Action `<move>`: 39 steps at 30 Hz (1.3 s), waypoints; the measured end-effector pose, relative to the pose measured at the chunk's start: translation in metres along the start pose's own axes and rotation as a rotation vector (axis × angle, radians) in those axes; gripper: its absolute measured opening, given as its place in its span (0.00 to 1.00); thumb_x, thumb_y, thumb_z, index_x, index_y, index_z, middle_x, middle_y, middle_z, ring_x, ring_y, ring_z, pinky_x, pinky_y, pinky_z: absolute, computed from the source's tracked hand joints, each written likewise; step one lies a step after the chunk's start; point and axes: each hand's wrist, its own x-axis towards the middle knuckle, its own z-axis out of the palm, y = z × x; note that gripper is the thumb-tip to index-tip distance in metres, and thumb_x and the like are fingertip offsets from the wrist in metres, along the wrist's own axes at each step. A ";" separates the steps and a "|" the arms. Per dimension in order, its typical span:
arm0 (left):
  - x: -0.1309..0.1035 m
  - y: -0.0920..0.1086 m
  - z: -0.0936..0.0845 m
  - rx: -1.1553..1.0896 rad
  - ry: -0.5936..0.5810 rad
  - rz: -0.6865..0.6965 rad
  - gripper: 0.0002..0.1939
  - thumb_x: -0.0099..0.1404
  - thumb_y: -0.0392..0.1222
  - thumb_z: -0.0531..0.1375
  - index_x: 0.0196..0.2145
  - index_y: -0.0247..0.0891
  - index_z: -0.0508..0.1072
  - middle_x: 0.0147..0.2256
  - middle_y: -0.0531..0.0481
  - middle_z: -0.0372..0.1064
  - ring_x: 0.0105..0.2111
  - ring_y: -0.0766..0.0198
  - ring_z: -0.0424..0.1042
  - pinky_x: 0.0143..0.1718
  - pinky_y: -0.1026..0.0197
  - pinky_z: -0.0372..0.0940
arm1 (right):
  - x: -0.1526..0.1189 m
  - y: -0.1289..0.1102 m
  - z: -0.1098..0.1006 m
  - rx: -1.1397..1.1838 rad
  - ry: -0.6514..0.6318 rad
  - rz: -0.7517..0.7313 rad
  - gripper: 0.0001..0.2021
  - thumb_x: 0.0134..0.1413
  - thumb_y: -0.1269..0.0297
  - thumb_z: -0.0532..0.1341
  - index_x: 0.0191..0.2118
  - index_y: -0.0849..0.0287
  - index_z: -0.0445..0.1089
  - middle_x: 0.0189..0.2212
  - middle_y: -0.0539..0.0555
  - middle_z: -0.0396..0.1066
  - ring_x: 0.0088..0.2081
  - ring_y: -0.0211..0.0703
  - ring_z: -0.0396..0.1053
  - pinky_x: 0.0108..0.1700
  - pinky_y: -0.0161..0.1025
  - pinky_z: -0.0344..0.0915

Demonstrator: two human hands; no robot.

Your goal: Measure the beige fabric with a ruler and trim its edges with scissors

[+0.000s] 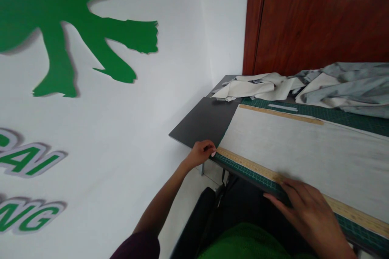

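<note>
A long wooden ruler lies along the near edge of a white cloth, on a green cutting mat. My left hand is closed in a pinch at the ruler's left end, by the corner of the cloth. A small pale bit shows at its fingertips, too small to name. Farther right, my right hand rests with stretched fingers across the ruler, its thumb spread toward the table's near edge. A second wooden ruler lies along the cloth's far edge.
Crumpled white and grey fabric is heaped at the back of the dark table. A thin white strip lies on the mat near it. A white wall stands at left, a brown door behind.
</note>
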 end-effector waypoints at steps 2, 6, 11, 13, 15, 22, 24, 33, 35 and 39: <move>-0.001 0.000 -0.002 -0.056 0.014 0.008 0.12 0.68 0.46 0.63 0.30 0.36 0.75 0.25 0.53 0.71 0.24 0.69 0.64 0.29 0.65 0.56 | 0.002 -0.001 -0.001 0.009 0.017 0.015 0.25 0.74 0.46 0.55 0.47 0.65 0.77 0.41 0.67 0.79 0.41 0.61 0.76 0.47 0.54 0.70; 0.006 0.007 0.007 -0.199 0.050 0.033 0.20 0.69 0.58 0.63 0.29 0.37 0.72 0.25 0.52 0.70 0.26 0.68 0.67 0.32 0.64 0.60 | 0.004 -0.002 -0.002 0.035 0.012 0.036 0.26 0.74 0.45 0.54 0.48 0.65 0.76 0.42 0.67 0.79 0.43 0.61 0.77 0.49 0.54 0.70; 0.018 0.033 0.063 -0.349 -0.007 0.048 0.27 0.62 0.66 0.66 0.29 0.37 0.71 0.25 0.52 0.70 0.26 0.67 0.68 0.30 0.64 0.61 | 0.002 0.000 0.001 0.008 0.018 -0.009 0.25 0.75 0.45 0.53 0.49 0.65 0.76 0.43 0.67 0.79 0.43 0.61 0.77 0.48 0.54 0.70; 0.021 0.047 0.096 -0.378 -0.012 0.042 0.24 0.63 0.62 0.66 0.30 0.36 0.73 0.27 0.51 0.71 0.26 0.68 0.68 0.30 0.65 0.61 | 0.001 0.000 0.002 0.007 0.031 -0.001 0.26 0.74 0.45 0.54 0.47 0.66 0.75 0.42 0.68 0.79 0.42 0.61 0.77 0.47 0.54 0.70; 0.023 0.061 0.129 -0.450 -0.022 0.013 0.19 0.63 0.57 0.67 0.31 0.35 0.74 0.27 0.50 0.73 0.26 0.68 0.67 0.30 0.65 0.61 | 0.000 0.000 0.003 0.015 0.031 0.008 0.27 0.73 0.44 0.55 0.47 0.67 0.75 0.41 0.68 0.78 0.42 0.61 0.76 0.47 0.55 0.70; 0.022 0.094 0.184 -0.492 0.065 -0.041 0.10 0.66 0.46 0.63 0.31 0.37 0.75 0.28 0.51 0.75 0.29 0.66 0.71 0.33 0.64 0.64 | -0.001 -0.001 0.003 0.079 -0.009 0.058 0.25 0.72 0.45 0.58 0.52 0.68 0.73 0.44 0.68 0.78 0.44 0.62 0.76 0.49 0.57 0.72; 0.023 0.095 0.184 -0.431 0.066 -0.048 0.09 0.66 0.45 0.63 0.31 0.38 0.75 0.28 0.52 0.75 0.28 0.66 0.72 0.32 0.64 0.64 | 0.002 -0.003 0.002 0.095 -0.016 0.085 0.25 0.71 0.46 0.60 0.52 0.67 0.73 0.45 0.68 0.78 0.45 0.63 0.76 0.49 0.57 0.72; 0.032 0.100 0.169 -0.191 -0.018 0.033 0.11 0.70 0.43 0.57 0.30 0.41 0.72 0.28 0.54 0.73 0.30 0.64 0.72 0.35 0.62 0.63 | 0.034 -0.015 -0.013 0.267 -0.045 0.407 0.20 0.62 0.47 0.70 0.48 0.59 0.75 0.42 0.62 0.80 0.44 0.60 0.77 0.47 0.55 0.75; 0.037 0.097 0.169 -0.168 -0.033 0.034 0.11 0.70 0.45 0.57 0.30 0.41 0.72 0.27 0.54 0.73 0.29 0.63 0.72 0.34 0.61 0.63 | 0.043 -0.013 -0.014 0.251 -0.077 0.486 0.16 0.60 0.51 0.72 0.45 0.57 0.74 0.37 0.58 0.79 0.41 0.58 0.76 0.44 0.52 0.75; 0.045 0.088 0.173 -0.144 -0.027 0.047 0.13 0.70 0.51 0.58 0.32 0.43 0.73 0.27 0.52 0.74 0.29 0.59 0.73 0.33 0.57 0.65 | 0.055 -0.003 -0.012 0.269 -0.112 0.550 0.25 0.58 0.56 0.74 0.56 0.60 0.71 0.43 0.60 0.80 0.44 0.57 0.76 0.46 0.51 0.75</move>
